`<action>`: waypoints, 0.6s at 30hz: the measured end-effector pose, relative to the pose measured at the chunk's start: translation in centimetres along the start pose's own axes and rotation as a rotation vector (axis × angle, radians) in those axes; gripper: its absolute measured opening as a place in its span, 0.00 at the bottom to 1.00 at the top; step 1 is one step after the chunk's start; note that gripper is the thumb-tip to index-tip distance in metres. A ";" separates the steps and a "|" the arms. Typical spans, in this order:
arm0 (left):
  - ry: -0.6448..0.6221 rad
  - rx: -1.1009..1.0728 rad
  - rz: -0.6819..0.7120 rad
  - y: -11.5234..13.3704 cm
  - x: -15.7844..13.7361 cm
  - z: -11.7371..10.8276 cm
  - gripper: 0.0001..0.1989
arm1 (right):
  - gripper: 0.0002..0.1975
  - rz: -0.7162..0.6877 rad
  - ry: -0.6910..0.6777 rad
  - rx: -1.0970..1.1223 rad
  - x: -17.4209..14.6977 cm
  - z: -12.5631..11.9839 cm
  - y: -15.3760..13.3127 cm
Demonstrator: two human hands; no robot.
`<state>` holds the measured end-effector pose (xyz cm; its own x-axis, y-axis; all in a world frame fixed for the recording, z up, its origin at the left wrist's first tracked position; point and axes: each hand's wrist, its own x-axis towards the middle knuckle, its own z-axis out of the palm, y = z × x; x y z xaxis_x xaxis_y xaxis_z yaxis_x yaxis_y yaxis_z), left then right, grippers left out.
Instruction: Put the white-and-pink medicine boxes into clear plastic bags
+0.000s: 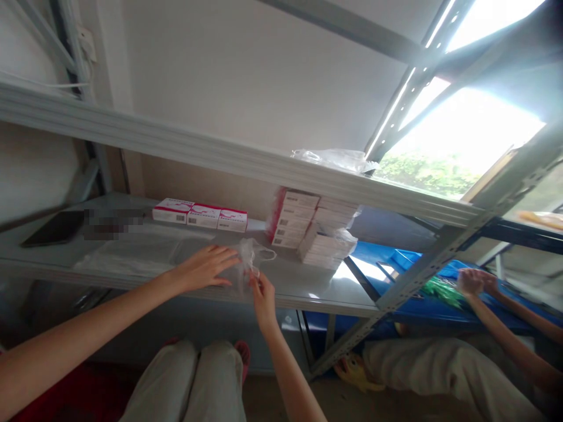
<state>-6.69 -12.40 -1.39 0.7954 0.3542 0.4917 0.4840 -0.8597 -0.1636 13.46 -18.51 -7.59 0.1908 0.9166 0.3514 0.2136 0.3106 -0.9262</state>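
A crumpled clear plastic bag (248,255) hangs over the grey shelf, pinched between the thumb and fingers of my right hand (264,296). To its left, my left hand (209,268) has its fingers stretched out and thumb apart, the fingertips close to the bag's edge. Whether they touch it I cannot tell. Behind my hands stand three white-and-pink boxes (203,215) in a row. More such boxes (295,218) are stacked to the right, with plastic around some. Flat clear plastic (136,252) lies left of my left hand.
A dark flat object (55,228) lies at the shelf's left end. An upper shelf beam (220,161) crosses above my hands, with clear plastic bags (329,158) on it. At right, past a slanted metal post (422,275), a co-worker's hands (475,282) are over a blue surface.
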 end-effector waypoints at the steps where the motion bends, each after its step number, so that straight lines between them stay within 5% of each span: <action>1: -0.018 0.028 0.005 0.5 0.4 0.1 0.22 | 0.20 -0.002 -0.003 0.022 0.1 0.1 -0.1; 4: -0.016 0.059 -0.038 1.0 1.3 0.7 0.11 | 0.20 0.003 -0.044 0.082 0.3 0.2 -0.4; 8: 0.046 -0.030 -0.006 0.5 1.5 1.0 0.14 | 0.19 0.010 -0.061 0.110 0.3 -0.2 -0.3; 15: 0.163 -0.194 -0.043 -1.0 -1.4 -0.6 0.17 | 0.15 0.235 0.172 0.207 1.2 -4.0 1.3; 18: 0.179 -0.227 -0.102 -1.7 -3.2 -1.2 0.16 | 0.14 0.219 0.259 0.189 1.4 -6.0 1.7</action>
<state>-10.53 -12.51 -1.70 0.6603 0.3900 0.6418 0.4482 -0.8904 0.0799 19.83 -18.20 -7.83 0.4531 0.8800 0.1424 -0.0351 0.1773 -0.9835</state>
